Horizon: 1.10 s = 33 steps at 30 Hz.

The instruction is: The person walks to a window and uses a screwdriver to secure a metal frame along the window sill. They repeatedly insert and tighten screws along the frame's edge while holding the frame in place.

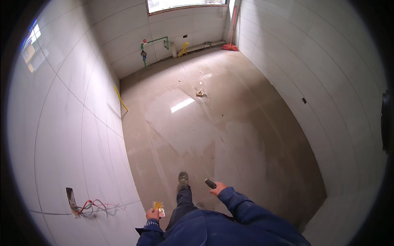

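My left hand (152, 214), low in the view beside the left wall, is closed on a small clear plastic packet (159, 208) with yellow contents and a reddish lower edge. Out in front of my body, my right hand (219, 188) grips a short dark cylindrical object (210, 183). Its far end points up and to the left; the part inside my fist is hidden, and its kind cannot be made out. Both hands are apart from each other, above the tiled floor (184, 143).
A small heap of debris (200, 93) lies mid-floor. Far right, a red broom (230, 47) leans in the corner. Green pipes (156, 41) and yellow tubing (184, 49) stand at the back wall. Loose wires (96, 206) hang from the left wall; a yellow conduit (120, 98) leans farther along.
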### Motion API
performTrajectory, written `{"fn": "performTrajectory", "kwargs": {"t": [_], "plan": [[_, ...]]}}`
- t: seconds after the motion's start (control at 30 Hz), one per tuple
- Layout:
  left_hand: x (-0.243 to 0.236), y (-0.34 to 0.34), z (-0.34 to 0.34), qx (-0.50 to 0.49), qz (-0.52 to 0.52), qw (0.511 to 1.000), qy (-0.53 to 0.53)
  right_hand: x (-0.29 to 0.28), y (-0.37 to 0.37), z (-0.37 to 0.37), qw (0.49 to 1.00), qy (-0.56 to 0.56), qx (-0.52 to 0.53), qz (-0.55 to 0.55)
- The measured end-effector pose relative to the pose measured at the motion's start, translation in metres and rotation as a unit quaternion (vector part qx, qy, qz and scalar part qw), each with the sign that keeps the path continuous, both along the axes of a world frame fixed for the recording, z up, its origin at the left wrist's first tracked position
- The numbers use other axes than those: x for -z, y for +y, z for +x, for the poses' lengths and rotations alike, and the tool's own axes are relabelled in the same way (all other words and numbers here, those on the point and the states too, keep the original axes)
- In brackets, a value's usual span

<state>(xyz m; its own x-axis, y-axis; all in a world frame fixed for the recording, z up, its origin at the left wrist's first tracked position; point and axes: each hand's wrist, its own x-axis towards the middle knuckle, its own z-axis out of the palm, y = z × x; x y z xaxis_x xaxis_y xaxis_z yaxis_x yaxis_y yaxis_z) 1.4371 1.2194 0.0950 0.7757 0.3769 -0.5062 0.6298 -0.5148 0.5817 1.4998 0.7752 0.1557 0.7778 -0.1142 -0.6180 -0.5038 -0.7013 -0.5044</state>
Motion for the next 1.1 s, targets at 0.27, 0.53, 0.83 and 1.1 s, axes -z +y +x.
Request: {"fn": "performTrajectory", "kwargs": {"t": [0.27,0.53,0.83,1.1], "plan": [[0.011,-0.027,0.152,-0.005,-0.021,0.995,0.093,-0.003,-0.080,0.061,0.995,0.077,0.059,-0.005],[-0.007,-0.103,0.380,0.165,0.008,0.984,0.073,-0.010,-0.110,0.149,0.969,0.033,0.235,-0.064],[-0.034,-0.184,0.538,0.206,0.018,0.978,0.023,0.007,-0.178,0.291,0.965,0.092,0.243,-0.048],[-0.029,-0.177,0.600,0.087,0.039,0.993,0.064,0.008,-0.252,0.488,0.982,-0.001,0.189,-0.002]]}}
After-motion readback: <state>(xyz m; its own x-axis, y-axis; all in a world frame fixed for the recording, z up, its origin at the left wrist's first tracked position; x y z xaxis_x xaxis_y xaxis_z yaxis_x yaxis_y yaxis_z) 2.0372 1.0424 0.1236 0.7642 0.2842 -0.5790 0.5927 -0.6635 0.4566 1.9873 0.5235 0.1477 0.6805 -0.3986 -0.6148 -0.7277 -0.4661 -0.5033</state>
